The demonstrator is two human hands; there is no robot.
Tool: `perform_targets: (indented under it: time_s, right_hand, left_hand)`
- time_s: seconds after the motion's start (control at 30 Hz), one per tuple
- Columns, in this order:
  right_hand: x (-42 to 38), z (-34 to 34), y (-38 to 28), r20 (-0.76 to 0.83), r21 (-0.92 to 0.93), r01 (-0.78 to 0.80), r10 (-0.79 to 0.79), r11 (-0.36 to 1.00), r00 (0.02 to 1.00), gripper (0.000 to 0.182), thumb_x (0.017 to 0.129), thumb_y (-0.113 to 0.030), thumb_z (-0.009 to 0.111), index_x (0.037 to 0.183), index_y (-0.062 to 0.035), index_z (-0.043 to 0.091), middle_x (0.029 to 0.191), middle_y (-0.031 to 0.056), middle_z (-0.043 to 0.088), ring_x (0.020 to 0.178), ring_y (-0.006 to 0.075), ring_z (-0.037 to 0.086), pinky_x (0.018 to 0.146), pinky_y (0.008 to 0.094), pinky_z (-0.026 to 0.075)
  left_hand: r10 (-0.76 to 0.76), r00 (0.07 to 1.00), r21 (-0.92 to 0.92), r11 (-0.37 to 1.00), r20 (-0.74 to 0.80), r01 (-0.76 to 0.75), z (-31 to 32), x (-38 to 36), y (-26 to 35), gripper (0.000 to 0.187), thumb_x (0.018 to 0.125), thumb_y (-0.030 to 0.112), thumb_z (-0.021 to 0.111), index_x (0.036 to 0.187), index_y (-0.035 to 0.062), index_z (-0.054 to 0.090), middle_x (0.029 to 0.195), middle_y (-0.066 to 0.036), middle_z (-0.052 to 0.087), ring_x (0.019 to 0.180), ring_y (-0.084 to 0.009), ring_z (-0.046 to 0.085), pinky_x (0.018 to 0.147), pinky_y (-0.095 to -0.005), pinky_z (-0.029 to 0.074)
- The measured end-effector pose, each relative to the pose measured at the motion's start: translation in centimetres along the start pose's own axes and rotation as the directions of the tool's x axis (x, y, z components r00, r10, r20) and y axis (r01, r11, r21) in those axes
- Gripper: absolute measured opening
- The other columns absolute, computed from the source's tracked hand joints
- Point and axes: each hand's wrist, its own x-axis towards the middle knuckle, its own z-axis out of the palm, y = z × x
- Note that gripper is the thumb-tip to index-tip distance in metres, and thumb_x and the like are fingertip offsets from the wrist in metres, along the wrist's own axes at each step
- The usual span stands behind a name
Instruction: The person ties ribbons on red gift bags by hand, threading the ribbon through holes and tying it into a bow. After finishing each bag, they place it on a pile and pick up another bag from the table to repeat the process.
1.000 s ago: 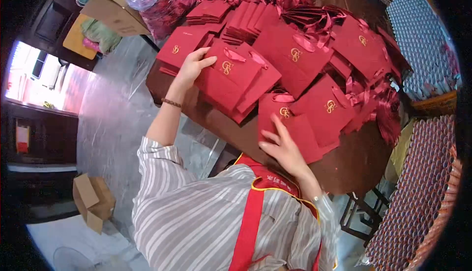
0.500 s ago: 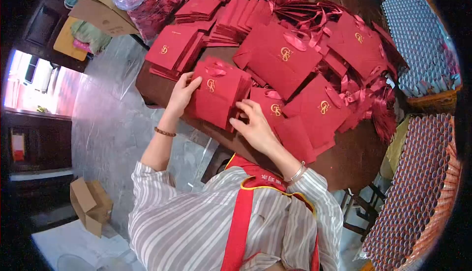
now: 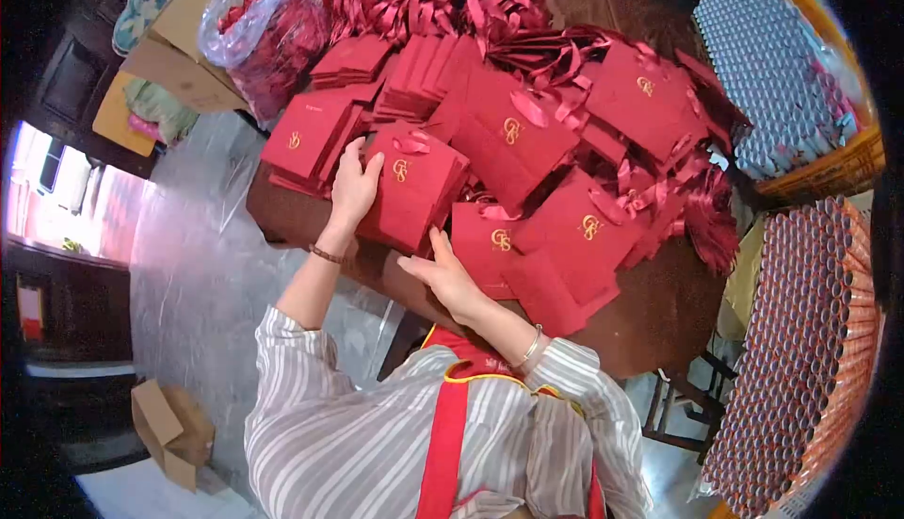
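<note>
A stack of small red paper gift bags (image 3: 414, 189) with a gold monogram and ribbon handle stands at the table's near edge. My left hand (image 3: 356, 187) holds its left side, thumb over the front edge and fingers along the side. At the lower right corner, my right hand (image 3: 450, 279) has its fingers spread, fingertips touching or close to the stack's bottom edge. Just right of it lies a small red bag (image 3: 485, 246), beside a larger red bag (image 3: 589, 227). Another stack of red bags (image 3: 306, 133) sits left of my left hand.
More red bags (image 3: 513, 133) and ribbon handles cover much of the brown table (image 3: 659, 326). A plastic sack (image 3: 282, 67) and cardboard box (image 3: 184, 72) stand far left. Patterned bundles (image 3: 791, 349) are at right. An open carton (image 3: 174, 434) lies on the floor.
My right hand has moved down from the stack's right side to its lower corner, its fingers spreading. My left hand stays at the left side. The camera view has shifted slightly.
</note>
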Motion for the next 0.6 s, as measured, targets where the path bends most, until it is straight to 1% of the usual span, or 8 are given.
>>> perform_targets:
  time_s: [0.07,0.13,0.2,0.33,0.4,0.5,0.53,0.6]
  right_hand:
    - [1.1,0.0,0.2,-0.044,-0.036,0.038,-0.04,0.999,0.998,0.089,0.08,-0.031,0.061,0.14,0.0057,0.006,0.146,0.0216,0.009,0.137,0.0275,0.007,0.109,0.0346,0.013]
    - [2.1,-0.1,0.7,-0.017,0.012,0.138,-0.137,0.99,0.99,0.088,0.08,-0.026,0.062,0.139,0.007,0.006,0.144,0.0195,0.015,0.133,0.0257,0.02,0.107,0.0337,0.019]
    - [3.8,-0.2,1.7,0.021,0.046,0.144,-0.145,0.989,0.989,0.087,0.08,-0.024,0.062,0.139,0.0066,0.006,0.141,0.0177,0.021,0.128,0.0243,0.028,0.105,0.0328,0.024]
    - [5.0,0.0,1.3,0.02,0.1,0.012,-0.014,0.995,1.0,0.088,0.08,-0.016,0.063,0.141,0.0022,0.002,0.132,0.0127,0.036,0.114,0.019,0.045,0.095,0.0289,0.037]
    - [3.9,-0.3,0.1,0.06,0.292,-0.055,0.039,0.955,0.997,0.088,0.081,-0.016,0.063,0.142,-0.0012,0.001,0.127,0.0118,0.04,0.107,0.0158,0.047,0.089,0.0271,0.04]
    - [2.5,0.2,-0.1,0.086,0.387,0.009,-0.046,0.922,0.995,0.08,0.083,-0.015,0.061,0.142,-0.0025,0.008,0.129,0.0122,0.039,0.107,0.0134,0.047,0.089,0.0273,0.039]
    - [1.4,0.2,-0.5,0.083,0.393,0.005,-0.041,0.92,0.996,0.08,0.083,-0.015,0.061,0.142,-0.0025,0.008,0.129,0.0122,0.039,0.107,0.0134,0.047,0.089,0.0273,0.039]
    - [-0.7,-0.8,-0.6,0.187,0.102,0.087,-0.105,0.991,0.977,0.069,0.084,-0.016,0.059,0.14,-0.0018,0.021,0.125,0.0102,0.044,0.104,0.0119,0.048,0.088,0.0264,0.04]
  left_hand:
    - [0.308,0.945,0.343,0.904,-0.111,-0.254,0.6,0.5,1.2,0.039,0.085,0.024,0.055,0.119,0.0069,0.049,0.105,-0.015,0.058,0.097,-0.0297,0.055,0.082,-0.038,0.043]
    - [0.503,0.86,0.646,0.687,-0.091,-0.333,1.2,0.5,2.8,0.035,0.084,0.022,0.053,0.117,0.0092,0.05,0.107,-0.012,0.057,0.101,-0.0286,0.053,0.083,-0.0458,0.04]
    - [0.428,0.903,0.399,0.834,-0.031,-0.381,1.8,2.4,1.2,0.036,0.084,0.024,0.055,0.116,0.0089,0.051,0.114,-0.011,0.055,0.109,-0.0273,0.048,0.086,-0.0519,0.035]
    - [0.429,0.902,0.3,0.855,0.05,-0.423,1.7,0.8,3.4,0.045,0.084,0.034,0.055,0.12,0.008,0.051,0.124,-0.013,0.05,0.12,-0.0286,0.039,0.095,-0.0546,0.028]
    - [0.343,0.927,0.673,0.652,0.149,-0.349,1.9,-1.6,5.5,0.059,0.084,0.047,0.051,0.126,0.0062,0.048,0.132,-0.015,0.044,0.128,-0.0312,0.03,0.103,-0.0503,0.022]
    - [0.314,0.932,0.614,0.704,0.18,-0.356,2.8,0.7,1.2,0.067,0.084,0.053,0.047,0.128,0.0019,0.045,0.135,-0.019,0.04,0.129,-0.0355,0.028,0.105,-0.0476,0.021]
    - [0.358,0.915,0.543,0.739,0.185,-0.399,3.0,2.1,-0.1,0.068,0.084,0.052,0.047,0.127,0.0,0.045,0.134,-0.02,0.04,0.127,-0.0365,0.03,0.104,-0.0484,0.022]
    - [0.417,0.89,0.519,0.728,0.182,-0.447,2.5,3.6,0.0,0.065,0.084,0.048,0.05,0.122,-0.0043,0.048,0.126,-0.027,0.045,0.119,-0.0398,0.039,0.101,-0.0456,0.028]
